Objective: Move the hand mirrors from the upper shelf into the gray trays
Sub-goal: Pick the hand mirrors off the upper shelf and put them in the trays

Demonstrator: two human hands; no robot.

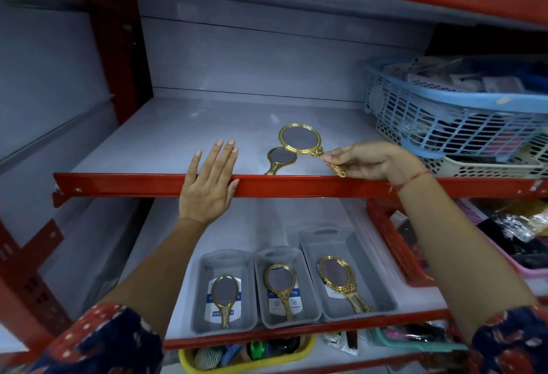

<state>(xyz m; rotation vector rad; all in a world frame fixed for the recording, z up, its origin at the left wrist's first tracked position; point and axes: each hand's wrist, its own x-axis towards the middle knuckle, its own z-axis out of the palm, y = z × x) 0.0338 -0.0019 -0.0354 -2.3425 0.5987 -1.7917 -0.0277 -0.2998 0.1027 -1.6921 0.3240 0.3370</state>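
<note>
A person's right hand point(367, 163) pinches the handle of a large gold hand mirror point(301, 139) on the upper shelf point(148, 183), beside a smaller mirror point(280, 158). The left hand point(209, 183) rests flat and empty on the shelf edge. Next, likely, a lift down to the gray trays point(350, 243) below.

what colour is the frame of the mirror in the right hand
Gold, with ornate scrollwork, around a dark glass. The mirror held by the right hand shows clearly in the head view.

Left hand point(207, 183) flat, fingers spread; right hand point(370, 163) pinched shut
</note>
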